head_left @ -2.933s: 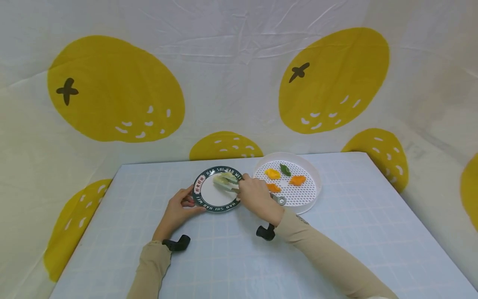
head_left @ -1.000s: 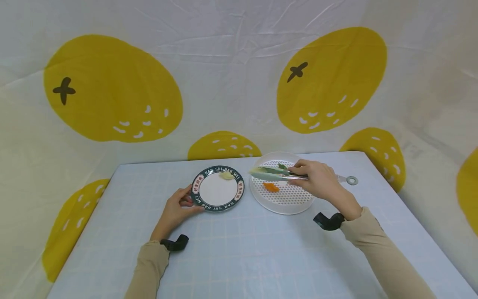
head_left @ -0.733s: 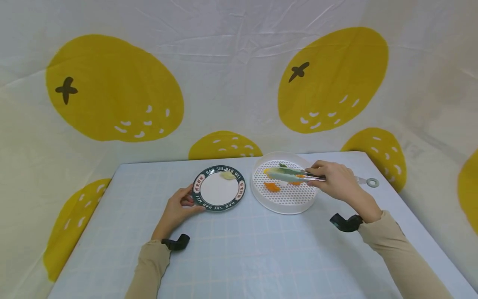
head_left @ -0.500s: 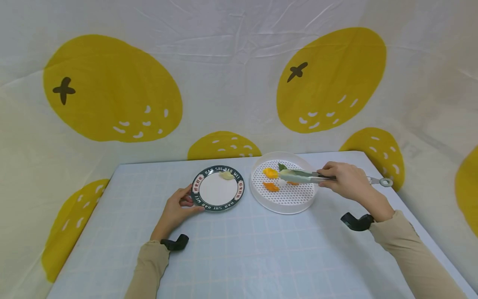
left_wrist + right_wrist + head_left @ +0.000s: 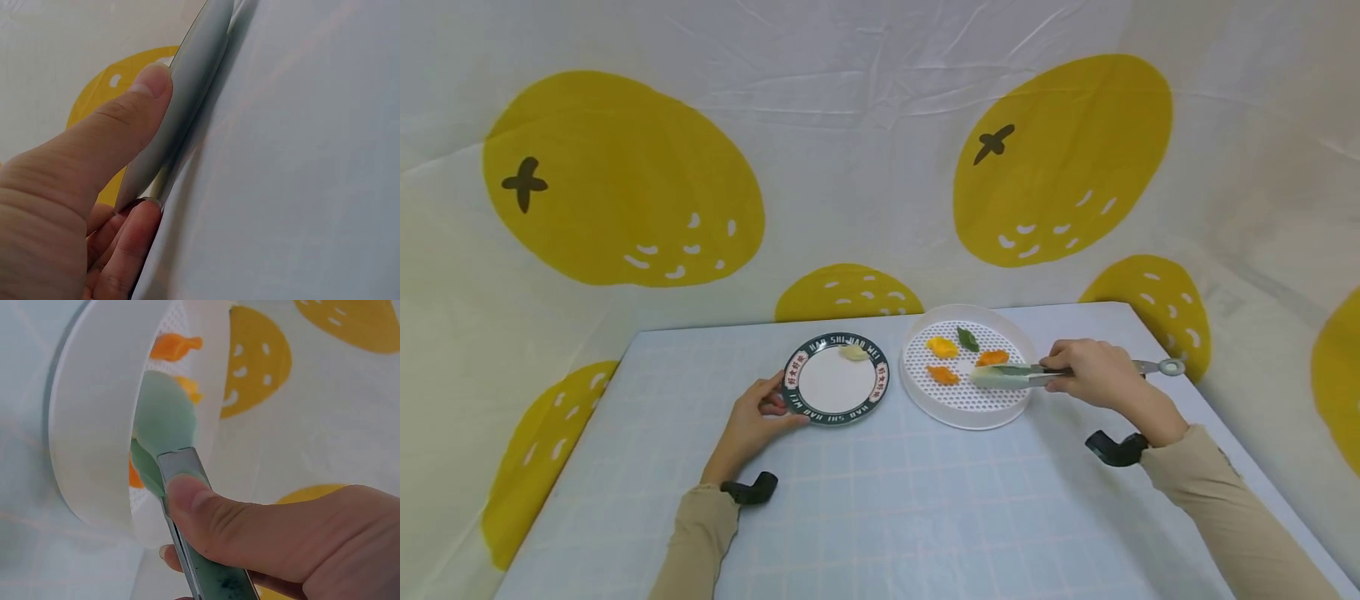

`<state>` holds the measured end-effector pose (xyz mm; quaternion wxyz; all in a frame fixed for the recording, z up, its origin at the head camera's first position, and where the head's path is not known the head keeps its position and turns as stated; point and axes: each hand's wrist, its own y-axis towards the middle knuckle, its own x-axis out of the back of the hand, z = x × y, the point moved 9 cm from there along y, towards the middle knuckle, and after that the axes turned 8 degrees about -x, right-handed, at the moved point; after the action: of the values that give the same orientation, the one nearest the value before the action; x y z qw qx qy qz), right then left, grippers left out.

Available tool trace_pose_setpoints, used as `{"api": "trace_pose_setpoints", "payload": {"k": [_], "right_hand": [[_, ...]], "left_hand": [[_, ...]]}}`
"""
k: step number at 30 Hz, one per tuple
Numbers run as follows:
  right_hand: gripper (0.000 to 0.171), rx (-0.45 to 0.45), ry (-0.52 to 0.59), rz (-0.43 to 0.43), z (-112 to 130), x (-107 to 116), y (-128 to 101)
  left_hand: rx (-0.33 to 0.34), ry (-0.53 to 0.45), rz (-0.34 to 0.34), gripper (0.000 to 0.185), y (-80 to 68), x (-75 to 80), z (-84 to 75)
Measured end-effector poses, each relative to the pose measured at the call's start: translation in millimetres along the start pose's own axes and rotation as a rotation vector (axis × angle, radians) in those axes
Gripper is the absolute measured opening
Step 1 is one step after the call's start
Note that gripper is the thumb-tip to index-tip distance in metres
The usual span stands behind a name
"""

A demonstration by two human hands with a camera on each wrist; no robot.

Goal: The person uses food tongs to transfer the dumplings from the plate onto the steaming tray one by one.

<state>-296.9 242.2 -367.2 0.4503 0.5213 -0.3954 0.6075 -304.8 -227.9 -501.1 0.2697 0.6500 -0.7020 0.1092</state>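
- Left hand (image 5: 752, 421) pinches rim of plate (image 5: 836, 407) on bench (image 5: 880, 508); pale piece (image 5: 853, 352) lies on plate's far edge.
- Right hand (image 5: 1093, 379) grips tongs (image 5: 1011, 376), tips nearly closed, empty, over white perforated tray (image 5: 1022, 400) beside orange pieces (image 5: 992, 357).
- Since 0.5 s ago: tongs lower, nearer.

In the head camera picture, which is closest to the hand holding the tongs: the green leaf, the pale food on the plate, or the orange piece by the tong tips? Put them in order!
From the right hand outward:
1. Orange piece, in the white tray, just behind the tong tips.
2. Green leaf, at the tray's back.
3. Pale food, on the plate to the left.
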Motion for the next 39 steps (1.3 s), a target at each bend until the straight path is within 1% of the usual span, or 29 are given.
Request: {"api": "trace_pose_setpoints", "payload": {"k": [7,13,19,29,36,39], "right_hand": [[0.036,-0.036,0.006,0.043,-3.9,-8.5,0.7],[0.038,-0.034,0.017,0.050,-2.3,-4.4,0.1],[0.041,-0.036,0.015,0.052,-0.6,2.1,-2.1],[0.042,-0.011,-0.014,0.001,9.4,21.9,-4.8],[0.043,0.010,0.013,-0.049,16.1,31.7,-2.2],[0.043,-0.002,0.009,-0.074,18.6,34.8,-0.6]], "left_hand": [[-0.013,-0.006,0.002,0.104,-0.9,-0.5,-0.9],[-0.027,-0.012,0.002,0.105,-0.6,-1.1,-1.0],[-0.021,-0.002,-0.003,0.105,-2.0,0.7,-0.9],[-0.024,-0.002,0.000,0.104,-2.1,0.5,-0.5],[-0.018,-0.010,0.001,0.104,-1.4,-0.1,-0.9],[-0.019,-0.015,0.005,0.104,-0.8,-1.1,-1.0]]}}
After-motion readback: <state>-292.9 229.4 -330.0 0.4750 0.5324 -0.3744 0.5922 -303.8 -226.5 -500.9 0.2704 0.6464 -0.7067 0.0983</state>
